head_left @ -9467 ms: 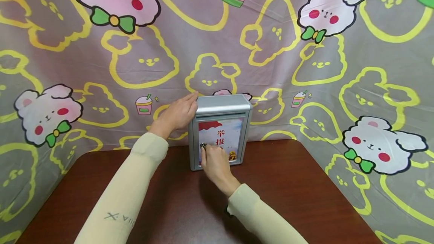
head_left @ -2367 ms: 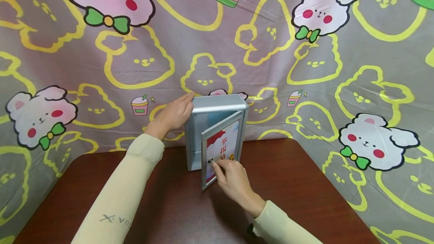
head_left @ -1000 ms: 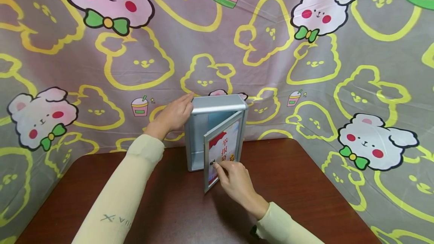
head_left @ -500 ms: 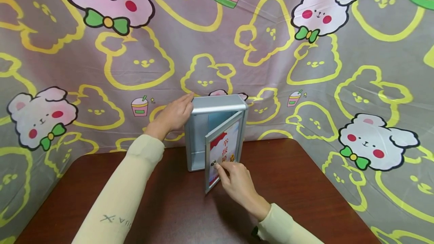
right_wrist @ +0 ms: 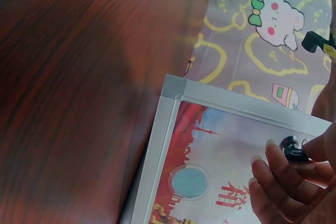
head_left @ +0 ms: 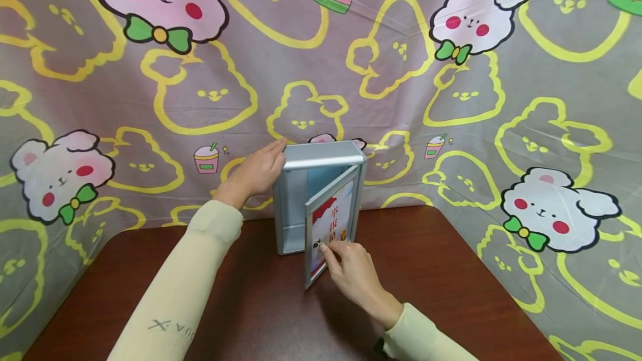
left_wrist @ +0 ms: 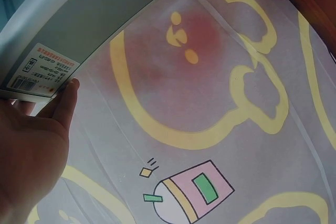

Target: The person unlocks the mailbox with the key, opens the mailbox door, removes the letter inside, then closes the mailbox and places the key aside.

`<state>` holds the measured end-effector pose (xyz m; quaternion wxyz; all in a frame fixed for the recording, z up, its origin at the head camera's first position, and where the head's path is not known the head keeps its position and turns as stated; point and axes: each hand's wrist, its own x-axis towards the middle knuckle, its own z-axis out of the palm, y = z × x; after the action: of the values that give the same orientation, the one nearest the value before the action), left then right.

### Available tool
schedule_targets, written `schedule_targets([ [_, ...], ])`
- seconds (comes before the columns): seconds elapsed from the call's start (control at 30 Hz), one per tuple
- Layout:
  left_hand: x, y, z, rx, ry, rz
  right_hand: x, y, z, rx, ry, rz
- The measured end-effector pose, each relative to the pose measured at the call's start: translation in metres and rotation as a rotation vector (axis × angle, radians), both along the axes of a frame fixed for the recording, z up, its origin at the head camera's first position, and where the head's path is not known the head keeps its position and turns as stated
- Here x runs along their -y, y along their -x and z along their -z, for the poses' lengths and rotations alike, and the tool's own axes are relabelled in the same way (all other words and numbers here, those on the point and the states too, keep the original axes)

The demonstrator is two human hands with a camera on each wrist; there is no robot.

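A silver metal box (head_left: 323, 152) with a hinged front door (head_left: 331, 222) stands upright on the table. The door is partly swung out toward me, hinged on its right side, and bears a printed sheet with red characters. A small black-headed key (right_wrist: 295, 154) sits in the door's lock. The thumb and index finger of my right hand (head_left: 356, 272) pinch that key; the other fingers lie in front of the sheet. My left hand (head_left: 256, 171) rests with fairly straight fingers on the box's upper left corner, near a white label (left_wrist: 39, 72) on its side.
The dark reddish-brown table (head_left: 241, 316) extends around the box. A cartoon-printed cloth (head_left: 391, 105) hangs close behind and on both sides. Part of the box's pale inside (head_left: 296, 199) shows left of the door.
The door was closed in the oldest frame; it has swung out toward me with my right hand on the key. Lately it has opened only slightly further. My left hand stays on the corner.
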<state>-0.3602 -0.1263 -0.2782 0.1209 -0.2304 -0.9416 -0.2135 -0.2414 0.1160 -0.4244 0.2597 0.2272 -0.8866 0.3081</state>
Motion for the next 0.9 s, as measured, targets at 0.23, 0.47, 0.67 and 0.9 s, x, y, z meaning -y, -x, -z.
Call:
schedule_targets([
  [0.23,-0.0004,-0.0004,-0.0006,0.002,0.007,-0.001,-0.0018,-0.0005,0.0005,0.002,0.005,-0.005],
  [0.47,-0.001,-0.0008,-0.0006,-0.005,0.002,0.0,-0.0036,-0.0012,0.0005,-0.022,0.008,-0.011],
  [0.67,-0.0004,0.001,-0.0002,-0.012,0.003,0.012,-0.005,-0.0025,0.0002,-0.036,0.011,-0.015],
  [0.9,0.0,0.0019,-0.0002,-0.014,0.005,0.016,-0.0068,-0.0026,0.0001,-0.036,0.019,-0.014],
])
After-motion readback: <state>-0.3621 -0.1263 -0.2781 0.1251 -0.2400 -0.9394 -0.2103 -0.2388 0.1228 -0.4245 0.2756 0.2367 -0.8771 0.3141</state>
